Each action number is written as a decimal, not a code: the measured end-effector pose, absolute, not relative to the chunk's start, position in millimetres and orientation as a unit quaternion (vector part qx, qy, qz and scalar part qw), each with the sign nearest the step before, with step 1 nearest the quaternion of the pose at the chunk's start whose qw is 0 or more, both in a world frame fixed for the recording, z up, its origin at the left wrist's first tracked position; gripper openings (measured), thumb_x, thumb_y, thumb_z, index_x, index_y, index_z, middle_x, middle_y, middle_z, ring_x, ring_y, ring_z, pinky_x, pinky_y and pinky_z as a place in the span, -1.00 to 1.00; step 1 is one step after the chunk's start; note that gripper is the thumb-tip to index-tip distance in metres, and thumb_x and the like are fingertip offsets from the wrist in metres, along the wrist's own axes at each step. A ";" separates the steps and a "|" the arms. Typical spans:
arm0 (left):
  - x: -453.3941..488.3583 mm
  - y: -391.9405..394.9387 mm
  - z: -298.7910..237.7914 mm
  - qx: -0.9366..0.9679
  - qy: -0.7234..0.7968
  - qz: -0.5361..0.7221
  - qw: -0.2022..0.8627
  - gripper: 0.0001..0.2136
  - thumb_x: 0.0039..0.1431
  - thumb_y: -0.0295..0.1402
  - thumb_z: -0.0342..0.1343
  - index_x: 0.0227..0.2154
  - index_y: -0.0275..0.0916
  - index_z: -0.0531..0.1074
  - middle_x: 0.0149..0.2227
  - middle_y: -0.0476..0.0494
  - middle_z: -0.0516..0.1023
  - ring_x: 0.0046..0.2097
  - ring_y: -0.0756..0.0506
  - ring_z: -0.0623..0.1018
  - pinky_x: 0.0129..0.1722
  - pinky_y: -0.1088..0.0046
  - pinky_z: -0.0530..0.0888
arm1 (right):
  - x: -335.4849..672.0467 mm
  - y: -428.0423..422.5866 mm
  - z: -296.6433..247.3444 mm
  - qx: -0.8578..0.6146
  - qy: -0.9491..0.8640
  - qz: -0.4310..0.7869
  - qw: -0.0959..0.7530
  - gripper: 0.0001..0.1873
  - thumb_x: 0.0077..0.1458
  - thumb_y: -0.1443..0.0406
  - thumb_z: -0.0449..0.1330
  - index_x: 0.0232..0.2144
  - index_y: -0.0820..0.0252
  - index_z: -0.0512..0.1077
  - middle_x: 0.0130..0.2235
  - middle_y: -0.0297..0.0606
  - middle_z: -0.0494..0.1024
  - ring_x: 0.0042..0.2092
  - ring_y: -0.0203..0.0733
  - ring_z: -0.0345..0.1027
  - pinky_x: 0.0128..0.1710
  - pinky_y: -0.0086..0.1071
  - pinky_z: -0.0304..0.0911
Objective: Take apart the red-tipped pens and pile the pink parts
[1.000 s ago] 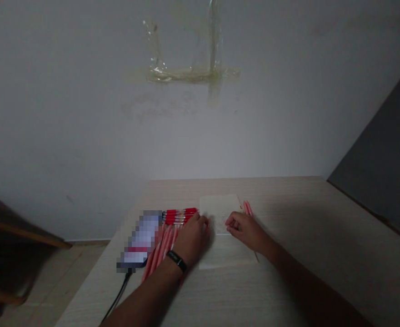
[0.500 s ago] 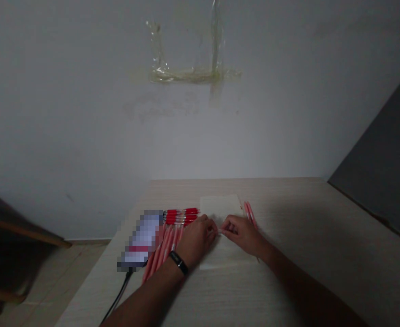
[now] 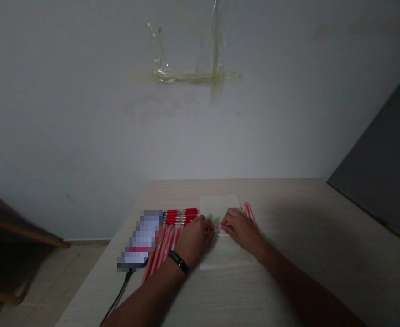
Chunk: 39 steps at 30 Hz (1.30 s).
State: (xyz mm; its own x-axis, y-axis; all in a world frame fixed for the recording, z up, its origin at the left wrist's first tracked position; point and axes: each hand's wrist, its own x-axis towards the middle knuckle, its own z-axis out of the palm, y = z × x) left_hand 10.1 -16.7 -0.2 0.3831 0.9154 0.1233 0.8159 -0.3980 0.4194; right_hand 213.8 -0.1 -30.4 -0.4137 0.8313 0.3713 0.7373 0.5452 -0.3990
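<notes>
My left hand [image 3: 197,236], with a black band on its wrist, is closed in a pinch over pale, thin sheets or bags [image 3: 227,254] on the table. Facing it, my right hand [image 3: 240,228] also pinches, its fingertips a short gap from the left ones. Something small and pale shows between the fingertips, too small to name. Left of my left hand lie several pink pens [image 3: 162,250], partly hidden by my forearm. Beyond them are several red pens [image 3: 182,212] with clear and dark ends. Two pink pens [image 3: 250,212] lie just past my right hand.
A phone with a blurred screen [image 3: 142,238] lies at the left of the wooden table [image 3: 295,272], a dark cable [image 3: 120,293] running from it. The wall [image 3: 271,136] behind carries old clear tape [image 3: 186,77]. A dark panel [image 3: 384,150] stands at the right.
My right hand has turned slightly, its knuckles higher and its fingers more bent over the sheets. The gap between my fingertips is slightly wider. The pens and phone have stayed put.
</notes>
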 end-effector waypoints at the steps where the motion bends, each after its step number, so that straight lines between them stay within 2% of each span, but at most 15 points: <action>1: 10.2 -16.9 0.3 0.820 0.528 0.167 0.147 -0.88 0.21 -0.41 0.06 -0.33 -0.18 0.50 -0.24 -0.12 0.50 -0.25 -0.05 0.50 -0.31 0.50 0.28 | 213.3 0.8 -31.1 -0.472 -0.837 0.083 0.264 -0.92 0.14 0.34 0.31 -0.35 0.16 0.45 -0.24 -0.28 0.47 -0.09 -0.14 0.33 -0.05 -0.27 0.23; 6: 9.8 -16.7 -0.6 0.823 0.522 0.169 0.146 -0.87 0.21 -0.43 0.05 -0.32 -0.19 0.51 -0.24 -0.13 0.50 -0.24 -0.05 0.50 -0.30 0.49 0.28 | 214.5 3.1 -34.4 -0.471 -0.837 0.092 0.264 -0.93 0.14 0.33 0.31 -0.30 0.17 0.48 -0.23 -0.24 0.47 -0.09 -0.10 0.33 -0.04 -0.22 0.23; 13: 9.5 -15.9 -2.5 0.823 0.518 0.179 0.150 -0.89 0.20 -0.40 0.08 -0.31 -0.18 0.52 -0.24 -0.13 0.49 -0.23 -0.07 0.50 -0.32 0.48 0.28 | 220.3 -5.7 -27.6 -0.406 -0.839 0.189 0.310 -0.90 0.14 0.38 0.27 -0.25 0.12 0.50 -0.22 -0.25 0.49 -0.10 -0.14 0.36 -0.08 -0.28 0.26; 21: 9.4 -15.7 -1.6 0.821 0.513 0.187 0.169 -0.89 0.20 -0.40 0.09 -0.26 -0.18 0.51 -0.20 -0.13 0.51 -0.20 -0.08 0.51 -0.28 0.47 0.32 | 220.0 -7.4 -24.6 -0.406 -0.844 0.179 0.302 -0.96 0.16 0.38 0.26 -0.34 0.14 0.48 -0.25 -0.26 0.48 -0.11 -0.15 0.36 -0.09 -0.30 0.24; 29: 7.0 -13.2 -8.4 0.813 0.536 0.167 0.158 -0.82 0.20 -0.41 0.07 -0.15 -0.20 0.47 -0.13 -0.20 0.51 -0.12 -0.12 0.52 -0.16 0.41 0.38 | 225.2 -3.1 -32.2 -0.439 -0.844 0.140 0.276 -0.95 0.11 0.39 0.29 -0.36 0.15 0.49 -0.28 -0.27 0.47 -0.12 -0.13 0.34 -0.07 -0.28 0.22; 39: 6.7 -13.6 -15.7 0.827 0.512 0.178 0.151 -0.60 0.03 -0.37 0.26 -0.02 -0.15 0.38 0.01 -0.23 0.38 0.03 -0.19 0.41 0.01 0.31 0.40 | 227.0 -1.5 -35.7 -0.443 -0.842 0.146 0.270 -0.99 0.13 0.33 0.28 -0.34 0.14 0.50 -0.27 -0.26 0.47 -0.12 -0.13 0.35 -0.07 -0.28 0.23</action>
State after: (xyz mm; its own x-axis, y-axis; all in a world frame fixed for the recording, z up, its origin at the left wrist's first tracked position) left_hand 6.7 -13.6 -15.7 0.4122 0.9003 0.1401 0.7928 -0.4302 0.4318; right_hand 227.0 -1.5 -35.7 -0.4608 0.8255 0.3259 0.6675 0.5644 -0.4857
